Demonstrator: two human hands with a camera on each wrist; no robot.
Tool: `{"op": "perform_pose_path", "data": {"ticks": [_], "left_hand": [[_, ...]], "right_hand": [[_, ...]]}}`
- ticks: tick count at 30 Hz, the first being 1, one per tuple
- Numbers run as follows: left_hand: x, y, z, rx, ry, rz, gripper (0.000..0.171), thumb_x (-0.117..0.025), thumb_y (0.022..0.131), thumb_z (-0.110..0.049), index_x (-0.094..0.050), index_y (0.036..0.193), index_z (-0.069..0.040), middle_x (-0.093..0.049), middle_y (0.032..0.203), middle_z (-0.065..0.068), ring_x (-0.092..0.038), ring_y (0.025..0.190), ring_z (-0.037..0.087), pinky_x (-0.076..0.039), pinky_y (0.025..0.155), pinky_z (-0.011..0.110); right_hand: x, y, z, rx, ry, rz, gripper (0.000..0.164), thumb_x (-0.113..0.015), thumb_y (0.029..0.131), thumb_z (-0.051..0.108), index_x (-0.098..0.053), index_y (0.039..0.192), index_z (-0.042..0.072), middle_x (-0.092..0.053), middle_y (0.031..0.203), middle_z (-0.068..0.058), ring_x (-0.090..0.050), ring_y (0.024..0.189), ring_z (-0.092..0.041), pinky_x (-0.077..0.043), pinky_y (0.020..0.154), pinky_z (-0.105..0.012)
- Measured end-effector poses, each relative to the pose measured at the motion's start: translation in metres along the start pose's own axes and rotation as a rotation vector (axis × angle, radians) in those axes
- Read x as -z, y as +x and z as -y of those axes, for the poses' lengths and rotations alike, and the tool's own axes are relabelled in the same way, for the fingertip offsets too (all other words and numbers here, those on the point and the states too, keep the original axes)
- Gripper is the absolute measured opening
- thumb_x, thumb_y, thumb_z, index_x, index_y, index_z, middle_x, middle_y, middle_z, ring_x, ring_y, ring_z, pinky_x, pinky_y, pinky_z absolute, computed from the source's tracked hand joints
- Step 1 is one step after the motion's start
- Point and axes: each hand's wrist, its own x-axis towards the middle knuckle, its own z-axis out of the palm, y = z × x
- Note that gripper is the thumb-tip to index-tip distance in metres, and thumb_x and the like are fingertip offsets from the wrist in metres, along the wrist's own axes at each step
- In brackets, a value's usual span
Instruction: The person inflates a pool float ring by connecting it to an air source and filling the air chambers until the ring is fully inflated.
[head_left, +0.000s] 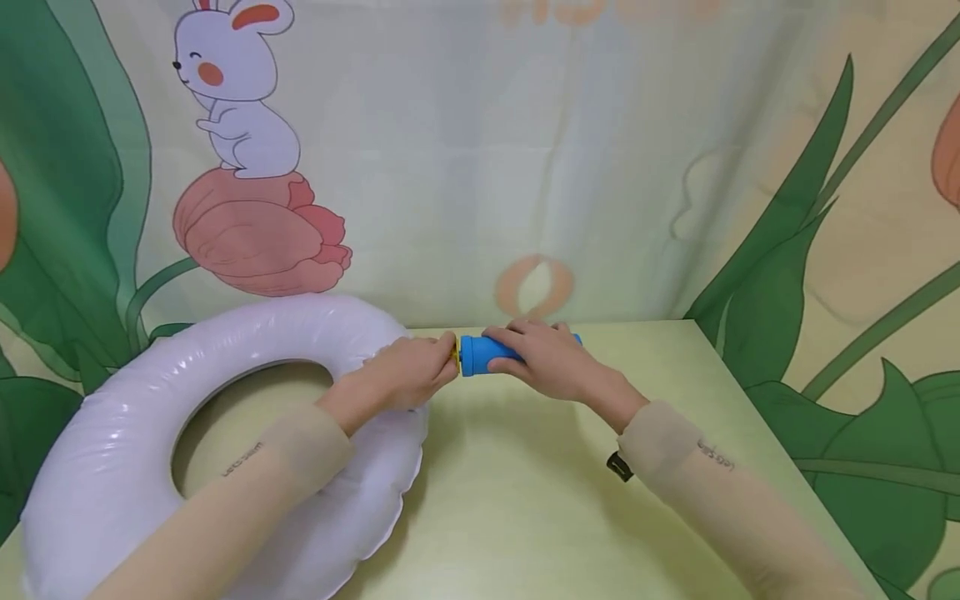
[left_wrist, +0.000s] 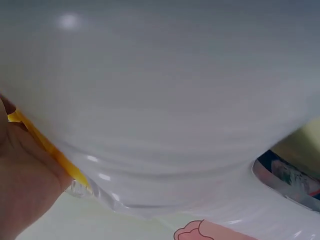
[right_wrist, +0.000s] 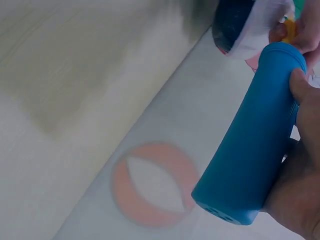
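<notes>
In the head view, a blue cylindrical hand pump [head_left: 487,356] lies level above the table, gripped round its body by my right hand [head_left: 551,358]. The right wrist view shows the pump [right_wrist: 250,135] at a slant, small holes in its near end and my right thumb along its side. My left hand [head_left: 416,371] holds the yellow part [right_wrist: 289,31] at the pump's other end, its fingers covering most of it. Close beside the left hand is a white inflatable swim ring [head_left: 120,433]; this ring [left_wrist: 165,100] fills most of the left wrist view.
The swim ring takes up the left side of the pale yellow-green table [head_left: 525,500]. Behind the table hangs a printed curtain [head_left: 450,167] with a rabbit and tulips. A small black strap [head_left: 619,467] shows below the right cuff.
</notes>
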Motion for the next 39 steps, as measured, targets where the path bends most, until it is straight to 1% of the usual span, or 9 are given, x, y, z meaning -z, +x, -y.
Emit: {"op": "perform_pose_path", "data": {"ticks": [3, 7, 9, 14, 19, 26, 31, 35, 39], "left_hand": [[-0.002, -0.001, 0.000, 0.001, -0.011, 0.012, 0.017, -0.042, 0.102, -0.023, -0.046, 0.107, -0.008, -0.052, 0.077, 0.004, -0.053, 0.065, 0.023, -0.043, 0.062, 0.037], [-0.004, -0.002, 0.002, -0.006, -0.034, 0.031, 0.015, -0.042, 0.102, -0.022, -0.045, 0.107, -0.009, -0.050, 0.076, 0.004, -0.051, 0.064, 0.021, -0.041, 0.061, 0.035], [-0.004, -0.002, 0.004, -0.010, -0.026, 0.021, 0.013, -0.042, 0.101, -0.022, -0.045, 0.105, -0.010, -0.050, 0.074, 0.003, -0.051, 0.063, 0.021, -0.040, 0.060, 0.035], [-0.004, -0.005, 0.015, -0.014, -0.024, -0.025, 0.013, -0.041, 0.101, -0.022, -0.048, 0.102, -0.011, -0.051, 0.072, 0.002, -0.049, 0.062, 0.021, -0.039, 0.060, 0.035], [0.000, -0.008, 0.024, -0.004, -0.061, -0.023, 0.013, -0.040, 0.102, -0.022, -0.047, 0.101, -0.012, -0.049, 0.072, 0.002, -0.048, 0.064, 0.021, -0.039, 0.063, 0.035], [0.005, -0.011, 0.032, -0.005, -0.070, -0.020, 0.012, -0.038, 0.103, -0.021, -0.045, 0.103, -0.011, -0.046, 0.072, 0.000, -0.047, 0.063, 0.020, -0.039, 0.064, 0.035], [0.010, -0.008, 0.025, -0.019, -0.083, -0.010, 0.012, -0.037, 0.102, -0.020, -0.043, 0.101, -0.010, -0.045, 0.074, 0.001, -0.045, 0.063, 0.019, -0.037, 0.062, 0.034], [0.012, -0.006, 0.016, -0.018, -0.116, 0.011, 0.012, -0.035, 0.103, -0.019, -0.041, 0.100, -0.009, -0.043, 0.074, 0.001, -0.044, 0.065, 0.019, -0.036, 0.064, 0.036], [0.010, -0.004, 0.008, -0.012, -0.129, 0.033, 0.012, -0.034, 0.104, -0.018, -0.040, 0.101, -0.008, -0.043, 0.074, 0.001, -0.046, 0.067, 0.019, -0.035, 0.066, 0.037]], "right_hand": [[-0.004, -0.003, 0.000, -0.007, -0.015, 0.012, 0.062, -0.059, 0.100, 0.054, -0.050, 0.150, 0.019, -0.060, 0.130, -0.005, -0.059, 0.113, -0.023, -0.043, 0.089, -0.053], [-0.006, -0.008, -0.002, -0.007, -0.048, 0.003, 0.066, -0.066, 0.095, 0.055, -0.053, 0.148, 0.018, -0.061, 0.129, -0.005, -0.058, 0.116, -0.024, -0.044, 0.091, -0.054], [-0.005, -0.011, -0.008, -0.006, -0.054, 0.012, 0.065, -0.066, 0.096, 0.054, -0.053, 0.148, 0.016, -0.062, 0.129, -0.006, -0.059, 0.117, -0.025, -0.045, 0.093, -0.055], [0.011, -0.021, -0.031, -0.040, -0.016, 0.073, 0.066, -0.066, 0.097, 0.050, -0.050, 0.151, 0.014, -0.060, 0.138, -0.008, -0.057, 0.123, -0.029, -0.044, 0.096, -0.057], [0.031, -0.031, -0.057, -0.086, 0.036, 0.134, 0.066, -0.066, 0.098, 0.047, -0.048, 0.152, 0.012, -0.059, 0.139, -0.011, -0.054, 0.125, -0.033, -0.040, 0.097, -0.059], [0.043, -0.044, -0.081, -0.109, 0.049, 0.126, 0.064, -0.067, 0.099, 0.041, -0.047, 0.152, 0.010, -0.058, 0.139, -0.014, -0.052, 0.127, -0.036, -0.038, 0.097, -0.062], [0.042, -0.043, -0.076, -0.061, 0.005, 0.061, 0.063, -0.065, 0.099, 0.045, -0.047, 0.152, 0.016, -0.060, 0.138, -0.012, -0.053, 0.125, -0.036, -0.037, 0.095, -0.060], [0.039, -0.036, -0.064, 0.000, -0.087, -0.019, 0.063, -0.066, 0.098, 0.047, -0.050, 0.152, 0.017, -0.061, 0.137, -0.011, -0.054, 0.123, -0.036, -0.037, 0.095, -0.060], [0.029, -0.028, -0.050, 0.040, -0.164, -0.069, 0.061, -0.067, 0.097, 0.047, -0.053, 0.150, 0.019, -0.063, 0.133, -0.008, -0.056, 0.121, -0.032, -0.039, 0.092, -0.059]]}}
